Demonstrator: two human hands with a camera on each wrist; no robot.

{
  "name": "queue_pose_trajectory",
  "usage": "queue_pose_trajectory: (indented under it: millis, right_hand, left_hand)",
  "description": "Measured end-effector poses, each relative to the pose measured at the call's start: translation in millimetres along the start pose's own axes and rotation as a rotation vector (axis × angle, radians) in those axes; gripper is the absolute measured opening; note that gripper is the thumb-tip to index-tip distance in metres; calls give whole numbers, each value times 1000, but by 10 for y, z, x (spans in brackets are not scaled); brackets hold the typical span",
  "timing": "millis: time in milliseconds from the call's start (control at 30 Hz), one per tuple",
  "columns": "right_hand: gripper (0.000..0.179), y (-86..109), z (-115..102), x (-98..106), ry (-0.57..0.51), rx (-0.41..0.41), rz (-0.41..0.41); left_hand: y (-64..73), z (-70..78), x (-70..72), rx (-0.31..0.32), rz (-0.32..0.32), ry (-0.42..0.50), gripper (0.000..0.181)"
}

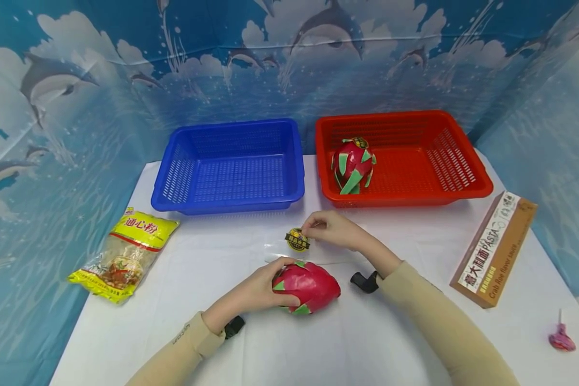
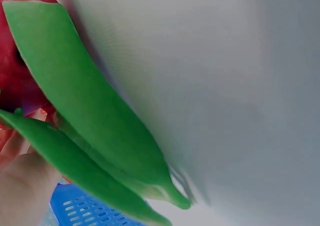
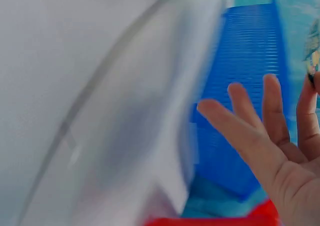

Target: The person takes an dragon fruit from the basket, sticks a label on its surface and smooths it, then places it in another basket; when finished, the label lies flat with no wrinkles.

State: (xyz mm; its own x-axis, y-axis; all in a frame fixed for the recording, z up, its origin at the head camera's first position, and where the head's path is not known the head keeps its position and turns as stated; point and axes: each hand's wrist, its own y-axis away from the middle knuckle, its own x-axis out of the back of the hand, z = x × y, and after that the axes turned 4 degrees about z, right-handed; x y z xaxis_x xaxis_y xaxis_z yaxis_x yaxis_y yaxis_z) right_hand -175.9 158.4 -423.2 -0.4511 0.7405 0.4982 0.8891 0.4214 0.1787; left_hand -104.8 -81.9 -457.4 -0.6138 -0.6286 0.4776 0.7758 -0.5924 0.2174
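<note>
My left hand (image 1: 265, 287) grips a pinkish-red dragon fruit (image 1: 313, 287) with green scales just above the white table, its thumb along the near side. Large in the left wrist view are the fruit's long green scales (image 2: 90, 96); its red skin (image 2: 20, 71) shows at the left edge. Beyond the fruit, my right hand (image 1: 335, 229) pinches a round black-and-yellow sticker (image 1: 297, 239) between thumb and index finger. The sticker (image 3: 314, 51) is partly cut off in the right wrist view, where the other fingers (image 3: 240, 131) stand spread. A clear sheet (image 1: 275, 251) lies beneath the sticker.
A blue basket (image 1: 227, 206) and a red basket (image 1: 405, 201) stand at the back. In the red one sits another dragon fruit (image 1: 353, 166) bearing a similar sticker. A macaroni bag (image 1: 125, 254) lies left; a pasta box (image 1: 494, 249) and lollipop (image 1: 562, 339) lie right.
</note>
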Motion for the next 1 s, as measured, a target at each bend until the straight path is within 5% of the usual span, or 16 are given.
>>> queue_pose_trajectory:
  millis: [167,367,800,1000]
  right_hand:
    - [17,368,-104,88,-44,34,-68]
    - [5,643,-172,37,79,74,-146]
    - [11,749,-296,-167,278,57,-85]
    - [24,770,-277,-226,265,13,-54]
  left_hand:
    - [-6,-14,-5,0,-2,8,71]
    - [-5,-31,-4,4,-8,7,72]
    - [-6,-21,-5,-7,-21,16,73]
    - [0,3,-11,1,-17,15,72]
